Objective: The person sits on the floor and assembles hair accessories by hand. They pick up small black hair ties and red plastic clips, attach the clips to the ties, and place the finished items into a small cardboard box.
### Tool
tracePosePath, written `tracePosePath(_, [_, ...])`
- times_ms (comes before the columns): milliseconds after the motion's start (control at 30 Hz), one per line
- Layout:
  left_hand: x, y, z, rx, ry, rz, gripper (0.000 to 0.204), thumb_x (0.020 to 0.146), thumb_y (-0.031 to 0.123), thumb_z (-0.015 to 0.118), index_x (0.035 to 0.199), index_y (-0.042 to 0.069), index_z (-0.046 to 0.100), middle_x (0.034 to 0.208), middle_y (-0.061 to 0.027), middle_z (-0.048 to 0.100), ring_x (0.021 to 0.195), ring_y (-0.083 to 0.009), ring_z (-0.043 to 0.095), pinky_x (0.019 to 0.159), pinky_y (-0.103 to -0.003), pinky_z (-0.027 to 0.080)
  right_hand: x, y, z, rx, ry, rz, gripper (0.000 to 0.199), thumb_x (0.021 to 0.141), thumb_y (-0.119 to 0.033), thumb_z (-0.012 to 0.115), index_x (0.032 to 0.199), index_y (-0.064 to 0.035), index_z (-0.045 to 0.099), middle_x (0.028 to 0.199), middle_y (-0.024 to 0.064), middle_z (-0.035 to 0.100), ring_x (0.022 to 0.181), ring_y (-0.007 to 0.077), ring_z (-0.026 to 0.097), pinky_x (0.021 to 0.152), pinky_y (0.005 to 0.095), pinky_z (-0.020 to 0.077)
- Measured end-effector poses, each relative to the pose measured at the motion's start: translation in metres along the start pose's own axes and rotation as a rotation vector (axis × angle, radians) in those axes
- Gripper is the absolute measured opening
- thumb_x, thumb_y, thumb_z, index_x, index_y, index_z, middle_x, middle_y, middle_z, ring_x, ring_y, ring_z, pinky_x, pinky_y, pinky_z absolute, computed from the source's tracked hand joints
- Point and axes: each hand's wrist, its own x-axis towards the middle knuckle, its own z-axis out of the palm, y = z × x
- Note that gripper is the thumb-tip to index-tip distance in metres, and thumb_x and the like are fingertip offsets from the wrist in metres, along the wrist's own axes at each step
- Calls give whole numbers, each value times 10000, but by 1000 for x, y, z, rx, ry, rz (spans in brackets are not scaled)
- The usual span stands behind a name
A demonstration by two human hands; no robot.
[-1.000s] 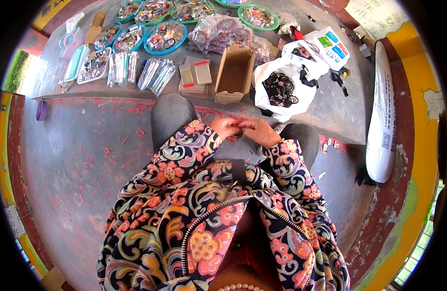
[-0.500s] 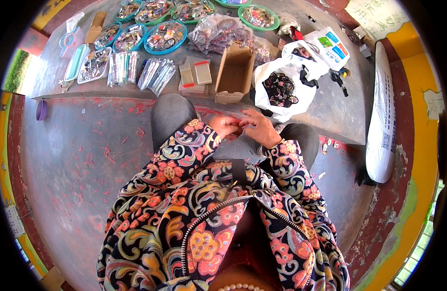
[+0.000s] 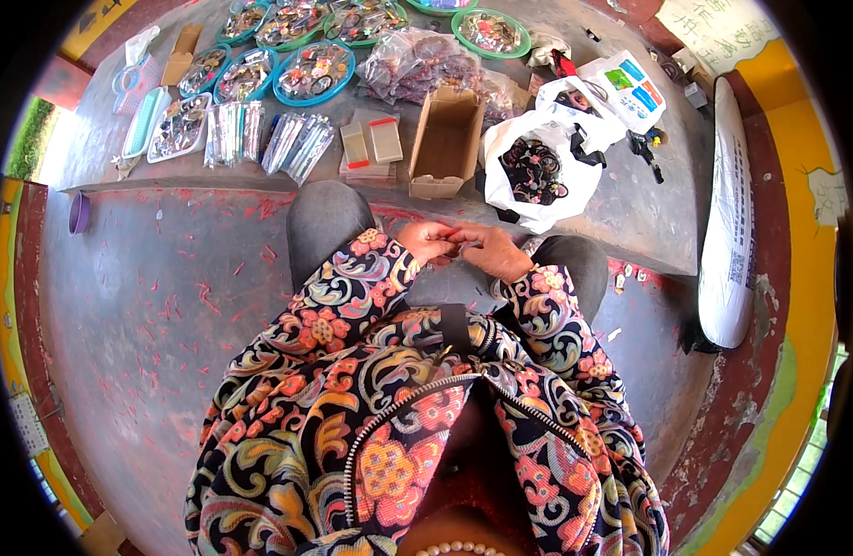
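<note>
Centrally, in my remote view, the left hand (image 3: 428, 243) and the right hand (image 3: 497, 252) met at the fingertips between two gray-clad knees (image 3: 327, 218), on the near side of the raised gray surface (image 3: 630, 213). The left hand's fingers pointed rightward; those of the right hand pointed leftward and slightly away. Each grip was narrow, with fingers bent and drawn together; whether a small item was pinched there I could not tell, so I could read no long axis for it.

Nearest beyond the hands, the open cardboard box (image 3: 437, 187) occupied the front edge of the surface. Its long axis ran away from the wearer, the far end leaning slightly right, and its opening faced up toward my camera. To its right, a white plastic bag (image 3: 542, 211) lay spread open around a tangle of black items (image 3: 535, 171). To its left I noted two flat cases (image 3: 387, 143), side by side, their long axes also running roughly away; the left one bore its red strip at the near end, the right one at the far end. Farther left, a bundle of slim packets (image 3: 299, 146) slanted away to the right. Behind these stood a blue basin (image 3: 278, 95) of mixed small goods. Red scraps (image 3: 204, 296) dotted the floor (image 3: 121, 352), and a purple tub (image 3: 79, 213) stood at the far left.
</note>
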Motion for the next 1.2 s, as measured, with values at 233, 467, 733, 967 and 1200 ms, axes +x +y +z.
tracePosePath(233, [-2, 7, 0, -89, -95, -3, 206, 792, 18, 506, 994, -16, 529, 812, -78, 576, 679, -130, 561, 581, -235, 471, -4, -17, 10, -376, 292, -146, 280, 641, 3, 513, 911, -12, 585, 1076, 115, 526, 930, 157, 523, 774, 257, 412])
tracePosePath(467, [1, 6, -7, -181, 17, -13, 177, 825, 83, 487, 973, 6, 544, 839, -81, 589, 728, -151, 585, 633, -257, 488, -2, -16, 3, 37, 424, 164, 235, 678, -117, 601, 895, -29, 588, 905, 113, 594, 815, 175, 574, 716, 267, 442])
tracePosePath(733, [-3, 10, -2, -222, 125, -26, 172, 820, 120, 516, 941, 3, 551, 851, -78, 592, 718, -146, 590, 620, -265, 506, -2, -25, 16, 436, 384, 238, 156, 746, -119, 612, 814, 21, 596, 669, -13, 553, 560, 20, 427, 485, 159, 316])
tracePosePath(967, [-1, 9, -2, -292, 119, -39, 184, 815, 91, 517, 973, 5, 553, 887, -79, 587, 760, -135, 579, 624, -226, 503, -3, -15, 15, 516, 456, 217, 100, 746, -83, 601, 753, 16, 606, 657, -16, 554, 560, 28, 429, 501, 162, 324])
tracePosePath(1200, [-2, 11, 0, -385, 154, -42, 187, 813, 76, 514, 971, -20, 546, 918, -102, 580, 834, -167, 574, 719, -253, 490, -3, -19, 15, 449, 457, 185, 104, 747, -92, 603, 761, 10, 607, 665, -1, 563, 560, 41, 440, 501, 172, 332])
